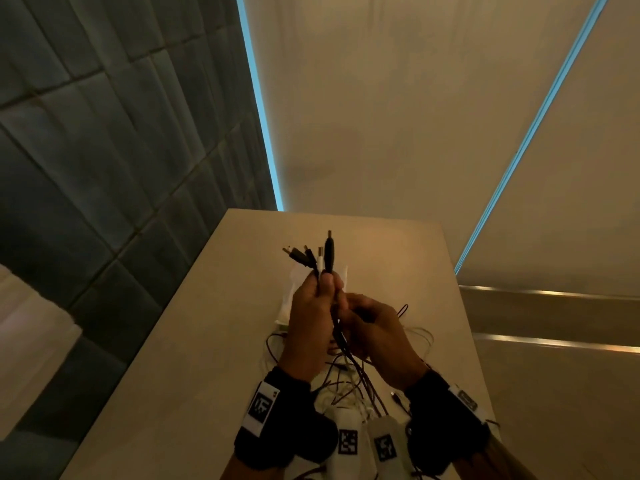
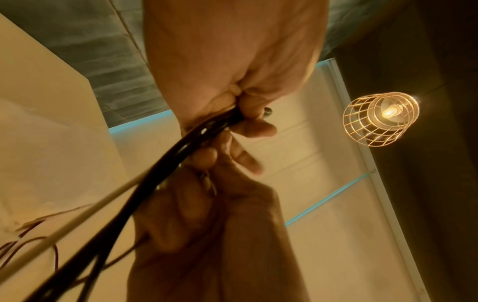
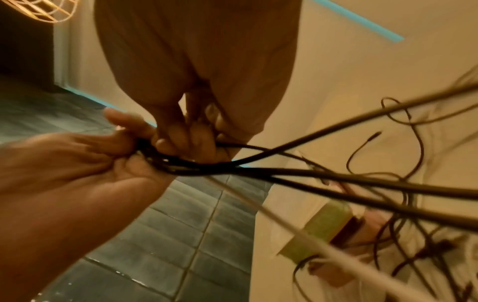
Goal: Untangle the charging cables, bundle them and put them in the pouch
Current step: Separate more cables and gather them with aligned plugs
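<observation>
Above the table my left hand (image 1: pixel 320 284) grips a bunch of charging cables (image 1: pixel 341 344) just below their plugs (image 1: pixel 313 256), which stick up past its fingers. Most are black and one is white (image 2: pixel 77 214). My right hand (image 1: pixel 353 311) sits right beside it, fingers curled round the same black cables (image 3: pixel 284 171) a little lower. In the left wrist view the left fingers (image 2: pixel 254 114) pinch the bunch. The strands hang down into a loose tangle (image 1: pixel 349 382) on the table. A pale pouch (image 1: pixel 291 296) lies behind the hands, and in the right wrist view a green and brown part (image 3: pixel 325 222) shows.
The beige table (image 1: pixel 194 341) runs narrow between a dark tiled wall (image 1: pixel 104 150) on the left and a pale wall on the right. A loose plug (image 1: pixel 394 396) lies near my right wrist. A wire-cage lamp (image 2: pixel 380 118) hangs overhead.
</observation>
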Motion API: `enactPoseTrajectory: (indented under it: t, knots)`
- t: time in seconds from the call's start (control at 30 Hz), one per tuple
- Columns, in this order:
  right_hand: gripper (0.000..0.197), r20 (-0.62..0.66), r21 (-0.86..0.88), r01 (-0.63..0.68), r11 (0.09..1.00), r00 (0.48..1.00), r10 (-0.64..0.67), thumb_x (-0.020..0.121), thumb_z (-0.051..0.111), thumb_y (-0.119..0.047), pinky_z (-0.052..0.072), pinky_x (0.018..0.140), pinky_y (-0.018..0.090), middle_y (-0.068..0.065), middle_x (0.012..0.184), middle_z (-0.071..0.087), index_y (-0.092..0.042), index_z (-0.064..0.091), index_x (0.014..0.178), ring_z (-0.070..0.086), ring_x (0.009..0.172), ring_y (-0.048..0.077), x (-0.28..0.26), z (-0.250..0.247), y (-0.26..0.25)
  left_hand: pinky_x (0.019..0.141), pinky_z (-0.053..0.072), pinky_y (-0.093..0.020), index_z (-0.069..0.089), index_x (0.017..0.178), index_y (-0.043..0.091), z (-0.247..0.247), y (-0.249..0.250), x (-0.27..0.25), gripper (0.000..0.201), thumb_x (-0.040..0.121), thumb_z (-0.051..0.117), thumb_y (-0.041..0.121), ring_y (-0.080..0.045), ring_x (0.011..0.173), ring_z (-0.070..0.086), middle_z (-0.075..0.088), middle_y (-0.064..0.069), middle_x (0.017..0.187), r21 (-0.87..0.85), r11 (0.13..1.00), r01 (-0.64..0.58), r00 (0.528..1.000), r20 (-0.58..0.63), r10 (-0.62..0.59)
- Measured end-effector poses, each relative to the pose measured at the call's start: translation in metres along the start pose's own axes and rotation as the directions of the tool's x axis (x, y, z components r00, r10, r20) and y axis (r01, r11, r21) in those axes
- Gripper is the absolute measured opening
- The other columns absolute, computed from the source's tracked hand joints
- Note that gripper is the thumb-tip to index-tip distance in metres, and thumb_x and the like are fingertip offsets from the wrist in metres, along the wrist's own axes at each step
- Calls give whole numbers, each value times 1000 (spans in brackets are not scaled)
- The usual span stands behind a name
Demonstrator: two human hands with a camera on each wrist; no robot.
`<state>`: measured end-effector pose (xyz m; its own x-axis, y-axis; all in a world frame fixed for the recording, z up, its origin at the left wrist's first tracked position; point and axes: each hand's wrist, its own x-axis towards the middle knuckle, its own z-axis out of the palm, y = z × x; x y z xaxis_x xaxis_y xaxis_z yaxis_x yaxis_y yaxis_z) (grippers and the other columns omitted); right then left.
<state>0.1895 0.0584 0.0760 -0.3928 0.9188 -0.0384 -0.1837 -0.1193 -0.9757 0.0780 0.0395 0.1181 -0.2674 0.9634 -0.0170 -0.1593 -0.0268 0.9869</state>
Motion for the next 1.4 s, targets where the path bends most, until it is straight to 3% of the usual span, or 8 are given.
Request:
enactPoseTrajectory:
  t: [0.17,0.43,0.63,0.7,0.8,1.07,1.27,1.4]
  knots:
    - [20,95,-267,57,962,995,-33,91,61,-8,40,54,9,-11,58,60,10,66,81,51,54,-3,-5,-25,5,42,26,-22,50,81,11,-24,7,8,30,104,33,22,-8,43,26,36,6,52,-206,978,-11,999,-55,0]
    - [30,46,-473,-71,878,993,105,95,57,-17,38,56,11,-9,58,53,1,64,73,44,52,-4,-18,-52,61,37,22,-19,50,80,12,-41,11,8,31,104,32,21,-5,39,23,34,8,49,-201,979,-35,995,-99,15]
    - [36,-29,-607,-187,772,977,213,95,57,-20,41,62,40,-8,60,48,-29,58,60,45,59,5,-26,-73,116,37,22,-20,49,79,13,-54,23,9,32,105,32,21,-6,40,23,34,7,50,-213,976,-37,988,-156,4]
    - [35,-130,-584,-231,778,973,191,92,60,-18,41,60,35,-9,56,51,-28,60,58,47,56,6,-24,-68,110,37,22,-20,49,79,13,-55,22,9,32,105,32,21,-7,40,23,35,6,51,-153,988,-9,988,-154,-15]
    - [20,-198,-363,-195,911,972,129,91,60,-17,34,47,24,-6,53,47,-7,62,74,40,49,11,-11,-43,68,38,23,-20,50,80,13,-53,16,7,31,104,33,22,-7,40,26,42,1,55,-33,998,61,989,-132,-65]
    - [13,122,-110,118,987,987,-104,92,55,2,38,44,13,-9,54,52,14,58,87,44,43,1,-10,16,-26,42,32,-20,47,82,12,-42,13,3,30,105,31,23,-12,48,41,72,-10,75,6,980,197,975,-103,-196]
    - [17,142,-204,82,976,988,-53,93,58,-5,37,51,11,-10,57,59,5,63,81,49,51,-2,-9,0,2,54,31,-27,47,77,13,-44,18,7,32,104,32,21,-11,49,32,39,5,50,-228,971,75,984,-142,-109]
    - [25,54,-243,-14,970,998,28,93,61,-15,32,49,17,-5,58,50,5,64,78,39,50,3,-6,-28,33,61,51,-33,48,77,13,-46,22,6,33,104,33,21,-14,53,48,37,4,51,-291,956,23,985,-158,-72]
